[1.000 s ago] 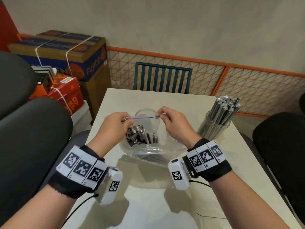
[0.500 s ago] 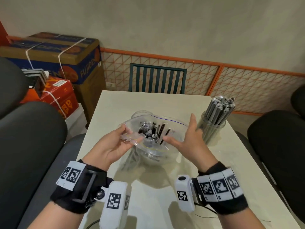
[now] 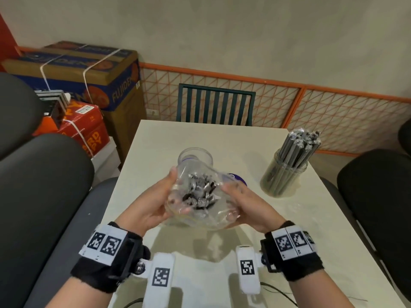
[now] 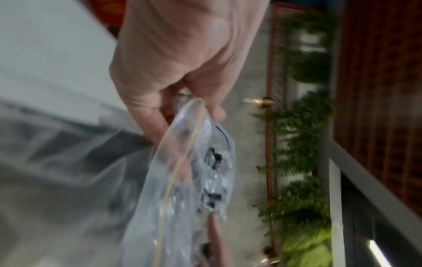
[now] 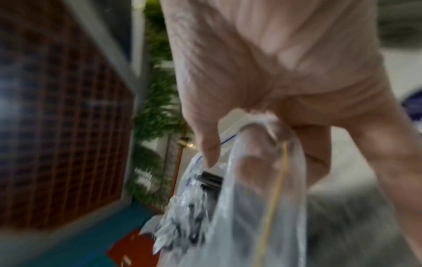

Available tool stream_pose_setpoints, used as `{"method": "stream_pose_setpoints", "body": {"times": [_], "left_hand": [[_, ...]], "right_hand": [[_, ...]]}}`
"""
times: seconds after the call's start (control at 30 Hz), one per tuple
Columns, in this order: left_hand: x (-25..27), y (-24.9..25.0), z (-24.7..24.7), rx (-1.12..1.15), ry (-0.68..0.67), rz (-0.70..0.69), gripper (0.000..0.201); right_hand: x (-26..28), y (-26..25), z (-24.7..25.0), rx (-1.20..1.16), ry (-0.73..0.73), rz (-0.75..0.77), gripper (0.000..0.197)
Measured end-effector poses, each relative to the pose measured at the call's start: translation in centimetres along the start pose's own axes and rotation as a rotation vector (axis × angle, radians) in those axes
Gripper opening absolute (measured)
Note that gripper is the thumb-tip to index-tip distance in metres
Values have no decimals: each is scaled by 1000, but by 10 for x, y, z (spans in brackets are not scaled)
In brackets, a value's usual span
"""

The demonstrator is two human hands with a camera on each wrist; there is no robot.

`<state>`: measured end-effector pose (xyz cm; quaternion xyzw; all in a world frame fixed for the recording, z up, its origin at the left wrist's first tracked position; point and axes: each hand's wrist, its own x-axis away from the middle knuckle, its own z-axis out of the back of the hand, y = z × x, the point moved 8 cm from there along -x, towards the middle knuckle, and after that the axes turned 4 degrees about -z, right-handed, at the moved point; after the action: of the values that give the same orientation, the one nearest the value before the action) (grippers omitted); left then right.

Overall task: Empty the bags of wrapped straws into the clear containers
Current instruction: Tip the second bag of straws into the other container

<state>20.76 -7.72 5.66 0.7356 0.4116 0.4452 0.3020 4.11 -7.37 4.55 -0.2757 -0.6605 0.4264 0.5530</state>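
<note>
A clear zip bag (image 3: 200,203) of wrapped straws (image 3: 199,192) is lifted off the table, its open mouth facing up toward me. My left hand (image 3: 162,196) grips the bag's left side, fingers curled round the plastic (image 4: 182,144). My right hand (image 3: 238,196) grips the right side, pinching the bag (image 5: 262,162) near its zip edge. Just behind the bag an empty clear container (image 3: 195,157) stands on the table. A second clear container (image 3: 284,178), at the right, is packed with upright wrapped straws (image 3: 300,145).
The pale table (image 3: 200,134) has a dark lid (image 3: 238,177) behind my right hand. A green slatted chair (image 3: 215,107) stands at the far end. Dark chairs flank both sides (image 3: 44,196) (image 3: 378,196). Cardboard boxes (image 3: 89,74) are stacked at the left.
The bag's zip was pulled open, then both hands moved to its sides. The bag now is raised off the table in front of the empty container.
</note>
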Motion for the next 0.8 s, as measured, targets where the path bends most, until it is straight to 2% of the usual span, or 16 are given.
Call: {"method": "stream_pose_setpoints", "body": {"times": [0.03,0.1,0.17,0.2,0.27,0.33,0.4,0.47,0.53,0.57,0.6,0.67,0.7,0.8], "left_hand": [[1,2,4,-189,13,-15,51],[-1,7,14,-495,59,-57,46],[-6,17,21,-625,138,-102,46],[-8,20,22,-607,165,-105,50],[-15,16,23,-374,181,-58,55],[-21,0,20,23,178,42,48],[-23,-12,15,282,175,72,37],[-26,-13,14,383,205,-2,29],[-25,-13,16,471,228,-77,27],[-25,-13,16,488,233,-113,27],[-27,-15,17,491,235,-138,27],[-28,-21,16,492,228,-161,26],[-27,-23,16,513,226,-158,25],[-21,-27,16,741,211,-116,24]], "right_hand": [[4,-8,5,149,56,51,38],[14,-29,8,331,137,175,31],[17,-42,9,363,155,257,31],[13,-43,12,314,180,264,36],[-3,-30,20,85,236,152,41],[-20,-6,15,-278,186,-50,37],[-25,10,9,-454,192,-142,30],[-17,10,9,-367,232,-116,33],[-9,10,11,-213,242,-90,45],[-4,12,10,-167,215,-98,45],[-1,12,5,-180,163,-102,36],[3,9,-7,-286,33,-103,10],[3,6,-12,-374,-13,-95,9],[0,4,-15,-747,-100,-14,30]]}}
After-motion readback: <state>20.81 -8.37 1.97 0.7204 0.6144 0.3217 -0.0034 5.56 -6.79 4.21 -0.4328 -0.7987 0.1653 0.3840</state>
